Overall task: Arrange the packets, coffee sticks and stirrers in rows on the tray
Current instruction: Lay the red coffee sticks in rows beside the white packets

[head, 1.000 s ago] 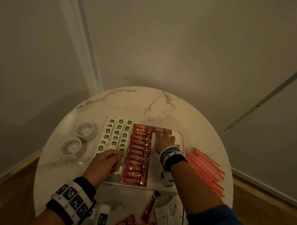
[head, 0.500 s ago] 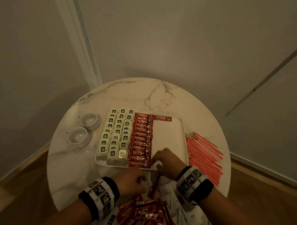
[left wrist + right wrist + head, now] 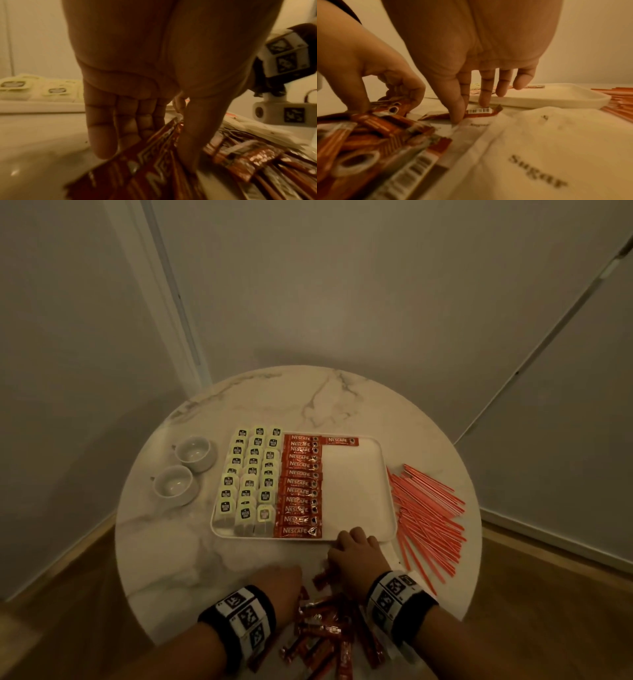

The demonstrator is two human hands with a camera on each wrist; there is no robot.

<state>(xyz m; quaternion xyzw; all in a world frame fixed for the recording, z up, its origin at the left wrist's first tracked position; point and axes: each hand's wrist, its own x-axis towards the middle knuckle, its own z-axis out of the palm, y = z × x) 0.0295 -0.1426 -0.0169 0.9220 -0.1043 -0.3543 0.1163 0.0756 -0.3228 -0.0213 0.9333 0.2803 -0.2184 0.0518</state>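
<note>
Done: pale green square packets (image 3: 251,481) and one column of red coffee sticks (image 3: 301,486) lay on white rectangular tray (image 3: 356,494) | Left: loose red sticks (image 3: 325,628), thin red stirrers (image 3: 428,508) on marble tabletop (image 3: 164,542) | Left hand (image 3: 130,94) grip clamped on a stick; right hand (image 3: 471,54) grip pinched another.

A round table (image 3: 239,542) with a white marble top stands in a corner of the room. Grey veins run over the stone. Behind it are plain pale walls (image 3: 376,302) — nothing hangs on them. A white strip (image 3: 164,302) runs up the wall on the left, and a thin dark line (image 3: 534,350) slants across the wall on the right. The floor (image 3: 68,628) is brown wood, with a pale board along the bottom of the walls. The light is dim and warm — a bit yellow.
</note>
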